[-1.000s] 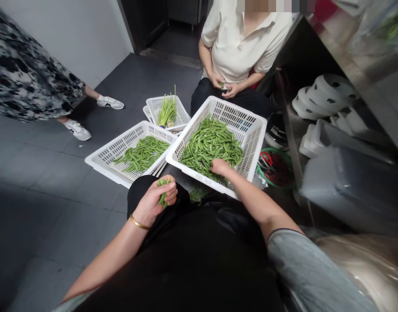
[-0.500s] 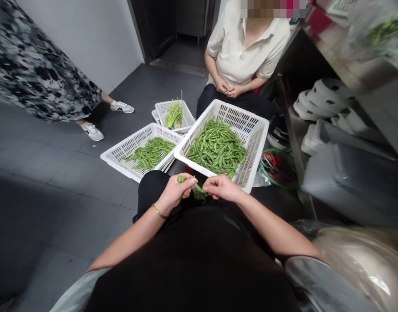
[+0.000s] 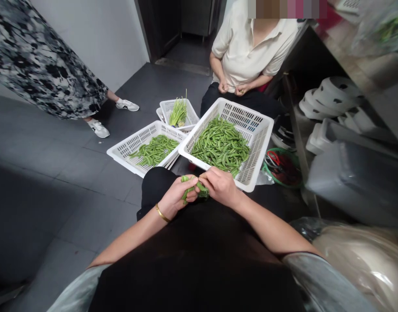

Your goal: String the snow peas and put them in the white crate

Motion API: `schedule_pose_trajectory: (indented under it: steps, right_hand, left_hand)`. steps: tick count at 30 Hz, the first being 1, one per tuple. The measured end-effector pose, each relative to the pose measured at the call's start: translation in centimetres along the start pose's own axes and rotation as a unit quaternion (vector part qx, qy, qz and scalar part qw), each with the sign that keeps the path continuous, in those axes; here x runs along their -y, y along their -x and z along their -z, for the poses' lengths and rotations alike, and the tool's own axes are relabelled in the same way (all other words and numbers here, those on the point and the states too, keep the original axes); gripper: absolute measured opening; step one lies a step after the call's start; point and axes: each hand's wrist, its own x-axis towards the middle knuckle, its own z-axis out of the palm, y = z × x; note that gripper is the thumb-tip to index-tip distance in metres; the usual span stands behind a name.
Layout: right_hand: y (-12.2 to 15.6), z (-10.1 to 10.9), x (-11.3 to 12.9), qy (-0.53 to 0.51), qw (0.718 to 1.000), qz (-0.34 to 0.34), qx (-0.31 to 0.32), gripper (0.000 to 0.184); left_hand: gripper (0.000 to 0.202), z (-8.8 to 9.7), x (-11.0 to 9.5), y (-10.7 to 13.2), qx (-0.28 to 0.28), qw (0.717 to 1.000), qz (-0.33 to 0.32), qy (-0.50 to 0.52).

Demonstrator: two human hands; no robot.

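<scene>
My left hand [image 3: 176, 197], with a gold bracelet on the wrist, is closed around a few green pea pods [image 3: 189, 189] above my lap. My right hand [image 3: 221, 185] pinches the end of one of those pods, so both hands meet just in front of the large white basket [image 3: 262, 143], which is heaped with green pods. To its left lies a lower white basket [image 3: 124, 151] with a thinner layer of pods.
A small white basket [image 3: 194, 117] holds a bunch of green stalks. A seated person in a cream shirt [image 3: 250, 47] faces me across the baskets. Another person in a patterned dress [image 3: 46, 69] stands at left. Shelves with white containers [image 3: 328, 99] line the right.
My right hand left the big basket and came back to my lap to meet my left hand on the pods. The view has shifted slightly.
</scene>
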Motion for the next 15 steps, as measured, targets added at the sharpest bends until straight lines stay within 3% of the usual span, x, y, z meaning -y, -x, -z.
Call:
schedule_pose_trajectory:
  steps: [4,8,11,15]
  right_hand:
    - [0.4,2.6,-1.5,-0.032,0.997,-0.041,-0.052,0.014]
    - [0.2,4.8,-2.5,-0.072,0.993,-0.09,0.015,0.011]
    - [-0.1,4.0,-2.0,-0.056,0.99,-0.074,0.106,0.033]
    - [-0.2,1.5,-1.5,0.028,0.981,0.003,0.191,0.023]
  left_hand:
    - [0.025,0.6,-0.8,0.0,-0.093,0.988,-0.095,-0.077]
    - [0.022,1.0,-2.0,0.8,-0.159,0.933,-0.202,-0.251]
    - [0.021,0.7,-2.3,1.4,-0.151,0.886,-0.227,-0.376]
    - [0.02,0.4,-2.2,1.8,-0.13,0.849,-0.231,-0.458]
